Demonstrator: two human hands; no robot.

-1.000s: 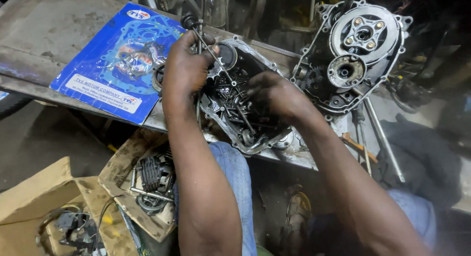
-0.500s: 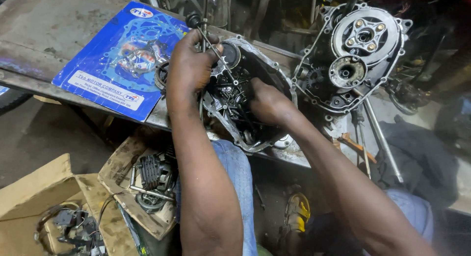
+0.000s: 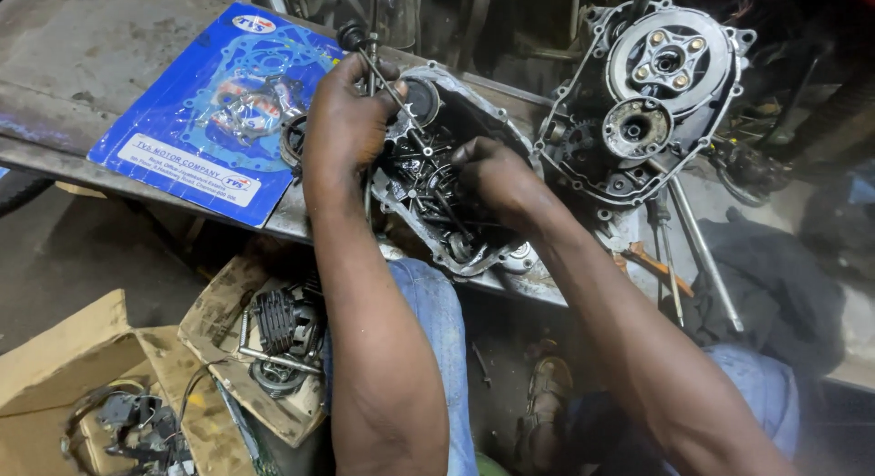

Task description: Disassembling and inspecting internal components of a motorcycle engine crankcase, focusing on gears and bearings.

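We grip a thin rod tool [image 3: 387, 70] in our closed left hand [image 3: 344, 120]; our right hand [image 3: 497, 175] pinches loose bolts inside the open engine case half [image 3: 447, 189] at centre. Risk: bolts could slip off the bench edge. Far left lies a flat blue gasket packet [image 3: 214, 111]; near left, brown cardboard boxes [image 3: 64, 367].

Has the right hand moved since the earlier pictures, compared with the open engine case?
Yes. The right hand has shifted left, from the right edge of the engine case toward its middle, closer to the left hand.
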